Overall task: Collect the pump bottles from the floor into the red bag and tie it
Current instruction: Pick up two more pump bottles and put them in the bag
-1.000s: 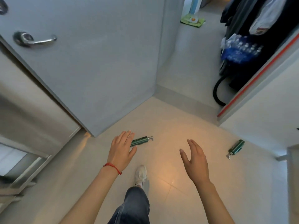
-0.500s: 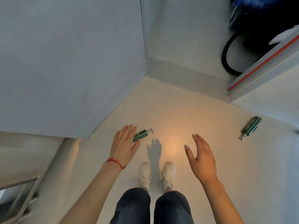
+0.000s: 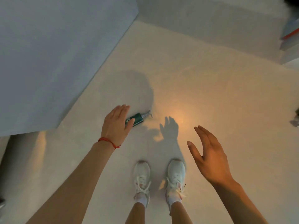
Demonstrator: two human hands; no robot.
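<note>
Left hand point(image 3: 115, 125) lowered onto green bottle point(image 3: 135, 120), fingers spread, not closed; bottle lying on floor point(image 3: 210, 97) ahead of shoes point(image 3: 159, 175); right hand point(image 3: 208, 157) open, empty

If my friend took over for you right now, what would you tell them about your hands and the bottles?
Left hand: open, reaching over the green pump bottle lying on the floor; no grip yet.
Right hand: open, empty, held out in the air.
A second bottle is barely visible at the right edge.
Red bag: not in view.
Done: nothing collected.
Left: pick up the bottles, bag them, tie the bag.
</note>
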